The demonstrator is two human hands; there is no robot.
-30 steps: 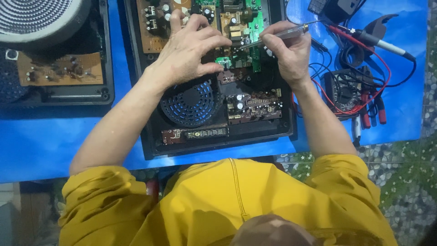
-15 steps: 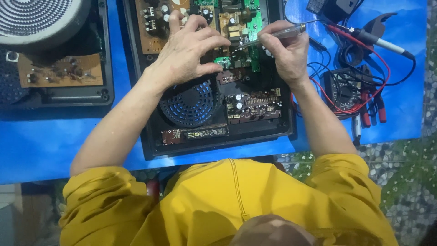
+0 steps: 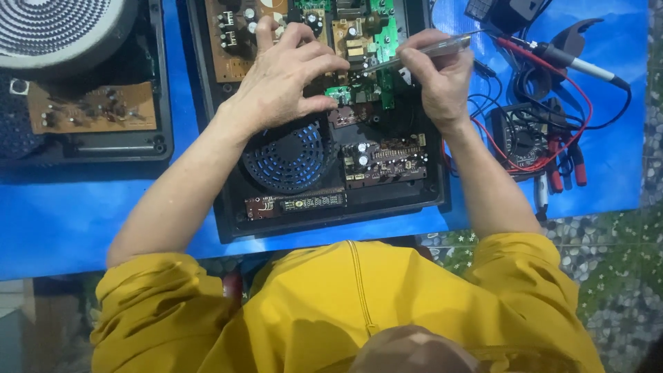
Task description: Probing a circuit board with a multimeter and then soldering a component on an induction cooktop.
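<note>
An opened black appliance case (image 3: 228, 207) lies on the blue table, showing a round fan (image 3: 290, 155), a brown circuit board (image 3: 231, 41) and a green circuit board (image 3: 383, 27). My left hand (image 3: 286, 76) rests on the boards above the fan, fingers spread and bent, thumb by a small green part (image 3: 340, 94). My right hand (image 3: 438, 79) grips a thin metal pen-like tool (image 3: 431, 50), its tip pointing left onto the boards near my left fingertips.
A second opened case with a coil (image 3: 55, 24) and a brown board (image 3: 90, 107) sits at the left. Right of my arm lie red and black probe leads (image 3: 552, 148), a black meter (image 3: 518, 135) and a probe (image 3: 580, 63). Blue tabletop (image 3: 69, 221) borders pebbled floor.
Both hands stay on the boards; the right hand and its tool have shifted only slightly, the tool tip staying near the left fingertips.
</note>
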